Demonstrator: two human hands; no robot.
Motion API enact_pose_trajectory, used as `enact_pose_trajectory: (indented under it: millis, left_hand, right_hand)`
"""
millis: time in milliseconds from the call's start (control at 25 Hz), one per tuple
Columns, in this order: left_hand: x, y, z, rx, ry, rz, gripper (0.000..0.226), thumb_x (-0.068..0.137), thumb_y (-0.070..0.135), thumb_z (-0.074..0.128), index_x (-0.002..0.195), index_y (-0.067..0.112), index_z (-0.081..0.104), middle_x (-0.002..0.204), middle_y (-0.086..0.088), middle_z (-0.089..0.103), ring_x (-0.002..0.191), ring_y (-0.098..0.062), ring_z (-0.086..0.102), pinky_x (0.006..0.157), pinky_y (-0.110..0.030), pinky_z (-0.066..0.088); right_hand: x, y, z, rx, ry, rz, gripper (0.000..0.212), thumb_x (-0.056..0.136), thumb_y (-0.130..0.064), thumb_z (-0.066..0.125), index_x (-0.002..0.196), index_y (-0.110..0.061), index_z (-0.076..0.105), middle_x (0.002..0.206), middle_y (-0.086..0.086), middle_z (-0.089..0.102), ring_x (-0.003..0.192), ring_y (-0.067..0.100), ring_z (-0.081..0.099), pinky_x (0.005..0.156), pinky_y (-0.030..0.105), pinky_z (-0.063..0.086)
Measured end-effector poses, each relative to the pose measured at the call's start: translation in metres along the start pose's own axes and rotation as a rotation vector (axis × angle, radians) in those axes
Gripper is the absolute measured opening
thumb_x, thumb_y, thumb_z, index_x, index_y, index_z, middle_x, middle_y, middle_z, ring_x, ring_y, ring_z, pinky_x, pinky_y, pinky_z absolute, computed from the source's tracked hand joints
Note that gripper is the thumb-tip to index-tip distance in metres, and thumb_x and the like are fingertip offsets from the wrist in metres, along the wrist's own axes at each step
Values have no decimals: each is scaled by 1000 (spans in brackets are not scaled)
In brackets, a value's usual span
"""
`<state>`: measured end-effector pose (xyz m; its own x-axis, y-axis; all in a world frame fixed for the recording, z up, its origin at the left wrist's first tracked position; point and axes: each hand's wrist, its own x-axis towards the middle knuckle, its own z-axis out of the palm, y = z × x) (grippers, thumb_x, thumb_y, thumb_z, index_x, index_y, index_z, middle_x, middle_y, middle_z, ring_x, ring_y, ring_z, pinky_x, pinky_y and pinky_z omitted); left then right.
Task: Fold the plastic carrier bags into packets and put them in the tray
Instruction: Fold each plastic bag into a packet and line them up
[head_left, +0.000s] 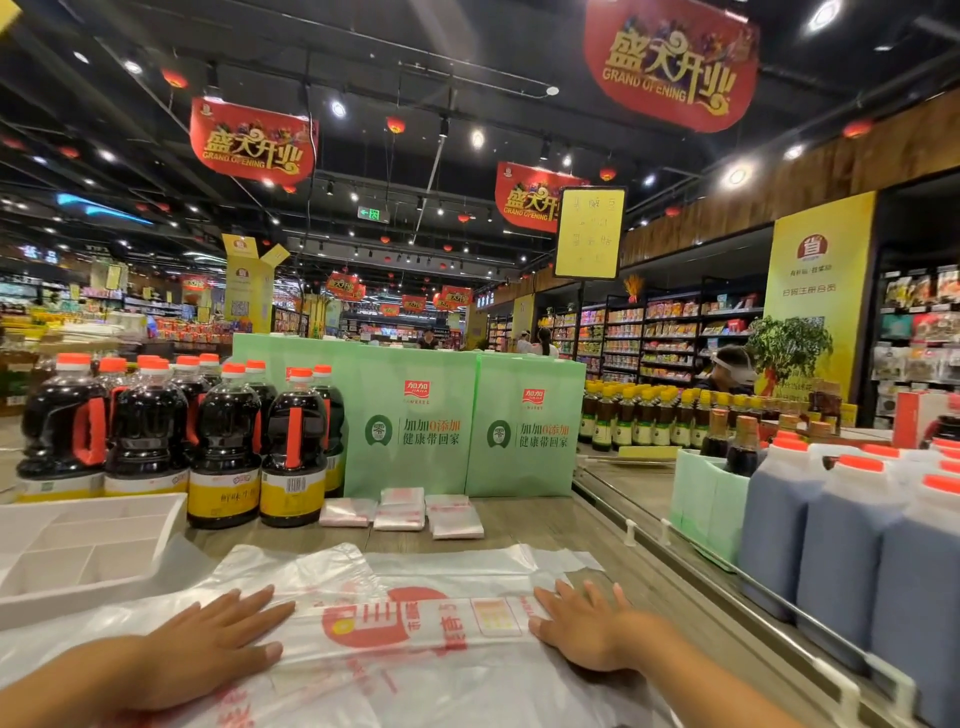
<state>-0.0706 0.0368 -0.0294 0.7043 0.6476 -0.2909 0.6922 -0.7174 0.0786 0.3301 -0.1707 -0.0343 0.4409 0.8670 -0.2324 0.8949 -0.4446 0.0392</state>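
Note:
A clear plastic carrier bag (405, 618) with red print lies spread flat on the wooden counter in front of me. My left hand (218, 639) presses flat on its left part, fingers straight. My right hand (582, 623) presses flat on its right part, fingers spread. More loose bag plastic lies under and around it. Three folded bag packets (402, 512) sit side by side farther back on the counter. A white divided tray (104, 540) stands at the left, its compartments holding nothing that I can see.
Dark soy sauce bottles (223, 441) with orange caps stand behind the tray. Two green display boxes (467, 426) rise behind the packets. White jugs (841, 545) with orange caps fill the shelf on the right, past a low rail (644, 530).

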Motion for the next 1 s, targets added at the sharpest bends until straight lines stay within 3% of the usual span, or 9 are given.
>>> enact_pose_trajectory:
  millis: [320, 520, 840, 1000]
  left_hand:
    - [-8, -2, 8, -21, 111, -8, 137, 37, 108, -15, 159, 48, 1, 169, 12, -9, 157, -17, -9, 125, -45, -4]
    - [-11, -1, 6, -77, 151, 43, 135, 42, 109, -8, 159, 44, 10, 170, 11, -3, 156, -11, -4, 125, -37, -2]
    - [-3, 8, 9, -80, 140, 96, 131, 44, 108, -10, 159, 47, 4, 170, 11, -7, 156, -13, -7, 126, -35, -4]
    - [0, 13, 7, -79, 145, 123, 131, 45, 108, -9, 160, 46, 5, 170, 12, -6, 156, -12, -7, 125, -36, -4]
  right_hand:
    - [-5, -3, 0, 18, 50, -13, 66, 100, -68, 11, 160, -43, 0, 171, -5, -10, 156, 30, -16, 119, 57, -18]
    - [-5, 6, -3, 20, 31, 19, 63, 103, -64, 13, 161, -43, 1, 171, -7, -10, 155, 29, -19, 119, 59, -20]
    - [-7, 56, -14, -16, -80, 101, 65, 103, -67, 16, 160, -44, -5, 170, -9, -13, 156, 34, -11, 120, 61, -11]
    - [-16, 57, -16, -60, 1, 155, 62, 105, -62, 17, 161, -42, 1, 170, -7, -11, 157, 29, -11, 122, 61, -11]
